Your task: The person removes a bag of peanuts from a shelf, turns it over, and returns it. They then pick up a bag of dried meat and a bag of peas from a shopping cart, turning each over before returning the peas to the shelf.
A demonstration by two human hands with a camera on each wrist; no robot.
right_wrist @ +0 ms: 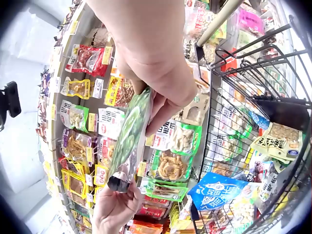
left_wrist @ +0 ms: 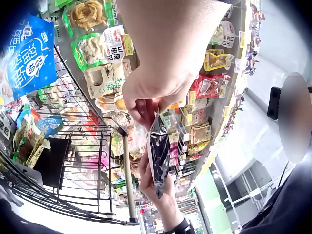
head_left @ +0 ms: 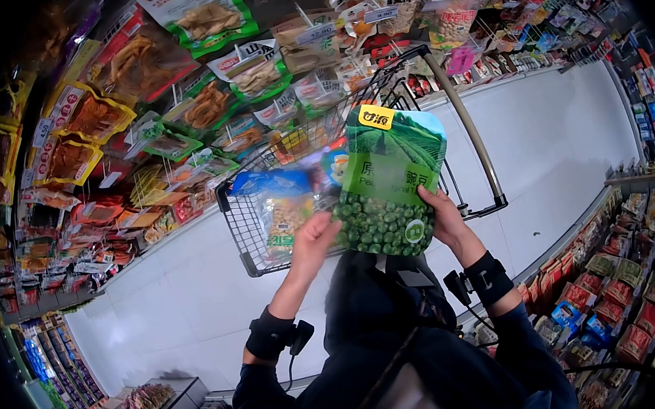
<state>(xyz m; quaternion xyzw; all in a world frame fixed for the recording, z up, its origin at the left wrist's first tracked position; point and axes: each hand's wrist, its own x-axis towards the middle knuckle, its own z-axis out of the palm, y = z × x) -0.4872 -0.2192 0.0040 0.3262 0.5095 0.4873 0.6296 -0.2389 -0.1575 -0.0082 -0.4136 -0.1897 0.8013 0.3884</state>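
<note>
A green pouch of peas (head_left: 391, 180) is held upright in front of the body, its printed face toward the head camera. At its lower left edge, the left hand (head_left: 313, 240) pinches the pouch with curled fingers. The right hand (head_left: 444, 214) grips the opposite edge, thumb on the front. Seen edge-on in the left wrist view, the pouch (left_wrist: 158, 151) lies between the left hand (left_wrist: 158, 87) and the right hand (left_wrist: 161, 197). The right wrist view shows the pouch (right_wrist: 130, 134) between the right hand (right_wrist: 156, 73) and the left hand (right_wrist: 114, 207).
Behind the pouch stands a wire shopping cart (head_left: 250, 241) with a blue-topped snack bag (head_left: 278, 208) and other packets inside. Its handle (head_left: 463, 117) is at the right. Hanging snack packets (head_left: 204, 106) fill the shelves beyond; more packaged goods (head_left: 619, 289) line the lower right.
</note>
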